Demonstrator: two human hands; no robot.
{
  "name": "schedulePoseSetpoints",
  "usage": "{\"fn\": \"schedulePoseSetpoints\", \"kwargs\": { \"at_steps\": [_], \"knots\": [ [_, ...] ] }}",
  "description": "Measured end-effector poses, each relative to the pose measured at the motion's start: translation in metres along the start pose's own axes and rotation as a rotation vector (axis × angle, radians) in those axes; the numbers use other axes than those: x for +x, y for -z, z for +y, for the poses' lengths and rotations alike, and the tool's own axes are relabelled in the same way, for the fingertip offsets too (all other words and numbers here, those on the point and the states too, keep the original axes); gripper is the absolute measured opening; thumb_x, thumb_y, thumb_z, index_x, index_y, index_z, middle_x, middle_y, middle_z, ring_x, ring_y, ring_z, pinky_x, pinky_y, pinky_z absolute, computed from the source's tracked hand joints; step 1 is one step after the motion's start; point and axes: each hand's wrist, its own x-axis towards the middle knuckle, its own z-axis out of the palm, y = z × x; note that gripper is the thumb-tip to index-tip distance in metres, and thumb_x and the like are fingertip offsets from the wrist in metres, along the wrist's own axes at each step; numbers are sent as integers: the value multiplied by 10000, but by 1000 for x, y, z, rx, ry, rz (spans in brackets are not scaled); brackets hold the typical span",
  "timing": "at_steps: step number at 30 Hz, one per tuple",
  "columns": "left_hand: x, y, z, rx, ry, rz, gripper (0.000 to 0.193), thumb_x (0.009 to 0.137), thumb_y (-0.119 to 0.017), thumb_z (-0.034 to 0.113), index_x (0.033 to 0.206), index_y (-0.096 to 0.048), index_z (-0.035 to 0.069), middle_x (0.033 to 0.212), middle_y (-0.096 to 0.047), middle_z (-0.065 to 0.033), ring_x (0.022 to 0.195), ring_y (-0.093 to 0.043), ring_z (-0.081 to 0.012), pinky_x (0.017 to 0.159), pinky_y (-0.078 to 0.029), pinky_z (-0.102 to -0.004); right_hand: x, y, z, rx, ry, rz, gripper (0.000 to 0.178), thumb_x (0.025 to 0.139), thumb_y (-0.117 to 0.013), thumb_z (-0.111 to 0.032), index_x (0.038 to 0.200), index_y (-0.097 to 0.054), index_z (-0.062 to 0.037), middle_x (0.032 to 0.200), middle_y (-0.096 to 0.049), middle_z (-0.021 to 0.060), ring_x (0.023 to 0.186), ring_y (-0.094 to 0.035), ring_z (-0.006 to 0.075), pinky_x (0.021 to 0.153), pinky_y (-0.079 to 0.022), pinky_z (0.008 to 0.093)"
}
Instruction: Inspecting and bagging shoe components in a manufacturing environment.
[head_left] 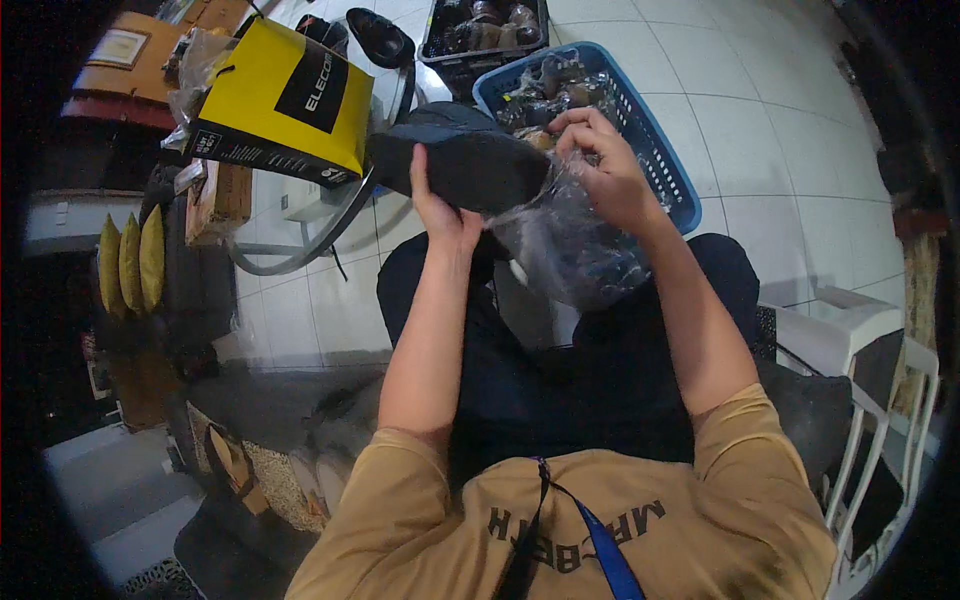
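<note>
While your forearms reach forward over your dark trousers [520, 400], the left runs nearly straight ahead and the right slants inward. Left hand [445, 215]: gripping a dark sole-shaped item [475, 172], thumb laid up across the broad face, fingers hidden behind. Right hand [610, 175]: fingers bent, pinching the upper edge of a clear plastic bag [580, 250], which hangs crumpled between your 2 forearms.

Labels: yellow box [260, 105] ahead on the left carries pale lettering on a black panel, with smaller print along its dark lower band. Your tan shirt [690, 510] bears 1 arc of dark letters, partly crossed by a blue lanyard [605, 550].

Item's position: held up in front of your knees, to the left of the blue basket [660, 140]. Long axis lies crosswise, left to right, dipping slightly rightward; its left end points toward the yellow box, the right end meets the bag. Broad flat face is toward you. Basket holds plastic-wrapped items [555, 90]; a black crate [465, 72] stands just beyond.
</note>
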Motion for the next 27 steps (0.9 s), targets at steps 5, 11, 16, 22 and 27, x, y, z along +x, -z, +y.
{"fn": "schedulePoseSetpoints", "kwargs": {
  "at_steps": [5, 11, 16, 22, 27],
  "knots": [
    [-8, -6, -14, 127, 101, -62, 373, 908, -628, 271, 1190, -567, 34, 1124, -642, -129, 1034, -634, -250, 948, -494, -402, -2, 3, 4, -30, -186, 112, 130, 810, -569, -99, 888, -610, -3, 1041, -565, 147, 970, -578, 290, 846, -462, 358],
    [-10, 18, -24, 202, 259, -251, 443, 896, -593, 332, 1201, -572, 11, 1142, -645, -137, 1047, -623, -300, 965, -472, -431, -2, 0, 35, -232, -276, 80, 143, 787, -586, -92, 890, -614, 3, 958, -570, 176, 901, -586, 330, 768, -468, 387],
    [-22, 4, -13, 255, 178, -178, 549, 865, -583, 430, 1249, -547, 39, 1203, -612, -149, 1084, -594, -321, 965, -458, -455, 5, 4, 27, -26, -319, -40, 90, 795, -565, -69, 859, -572, -6, 882, -555, 72, 825, -553, 185, 723, -440, 304],
    [-10, 10, -6, -63, 268, -156, 668, 887, -471, 594, 1270, -525, 50, 1190, -600, -148, 1084, -585, -318, 975, -455, -437, 11, 12, 17, 767, -397, -159, 132, 846, -540, -61, 971, -548, -19, 928, -554, -1, 826, -521, 83, 742, -425, 232],
    [-29, 1, -1, -78, 197, -188, 712, 896, -426, 630, 1283, -517, 39, 1215, -593, -152, 1118, -564, -322, 990, -439, -453, 6, 12, -10, 1004, -461, -237, 276, 860, -621, -99, 1108, -537, -11, 966, -580, 21, 833, -544, 87, 777, -436, 225]
  ]
}}
